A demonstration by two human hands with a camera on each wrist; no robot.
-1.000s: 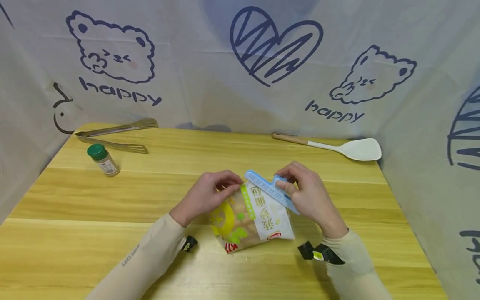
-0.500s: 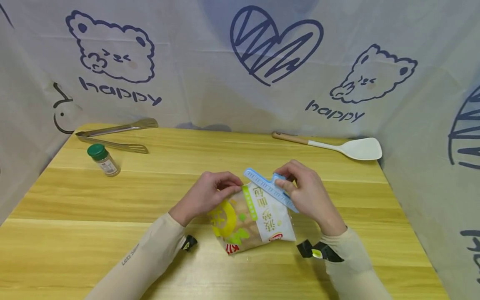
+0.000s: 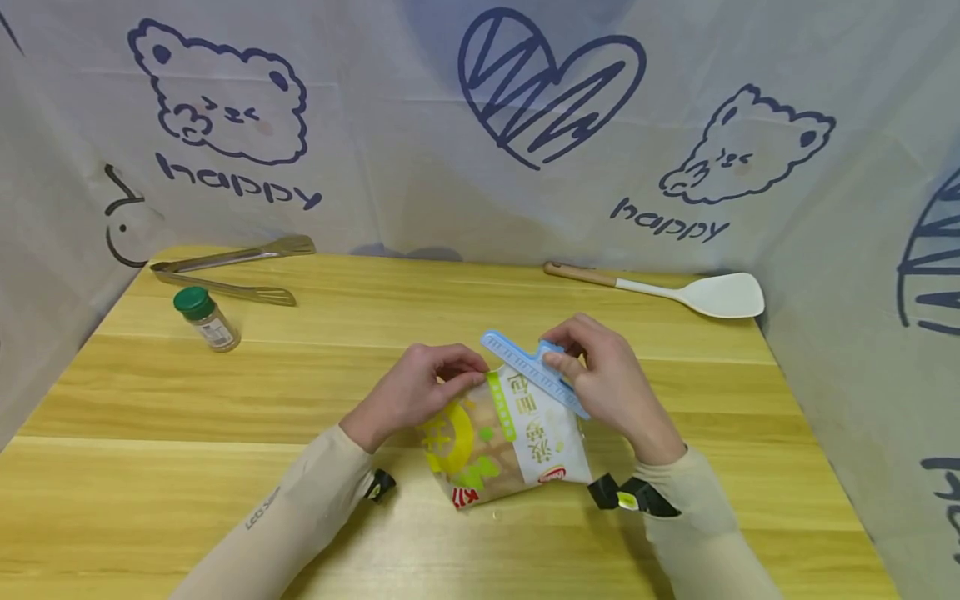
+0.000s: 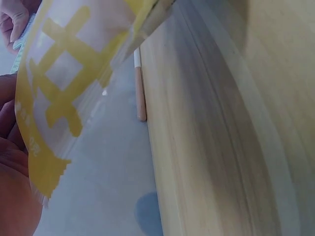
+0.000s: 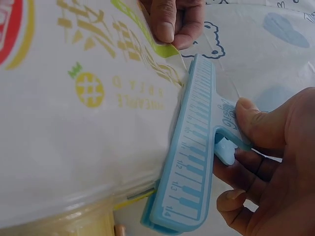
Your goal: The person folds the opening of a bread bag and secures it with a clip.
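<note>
A bread bag (image 3: 480,442), white and clear with yellow and green print, is held tilted over the wooden table. My left hand (image 3: 420,385) pinches its top edge between thumb and fingers; in the right wrist view those fingertips (image 5: 165,29) grip the green-striped corner. My right hand (image 3: 611,379) squeezes the handle of a long light-blue bag clip (image 5: 189,152) between thumb and fingers. The clip bears ruler-like marks and runs along the white end of the bag, against its edge. How far the bag reaches between the clip's bars cannot be told.
Metal tongs (image 3: 225,268) and a green-capped spice jar (image 3: 208,321) are at the table's back left. A white spatula with a wooden handle (image 3: 581,275) lies along the back right edge. Printed cloth (image 3: 405,125) hangs behind the table.
My right hand and the clip have shifted slightly up and to the left along the bag's edge. The bag has turned a little, while my left hand stays nearly in place.
</note>
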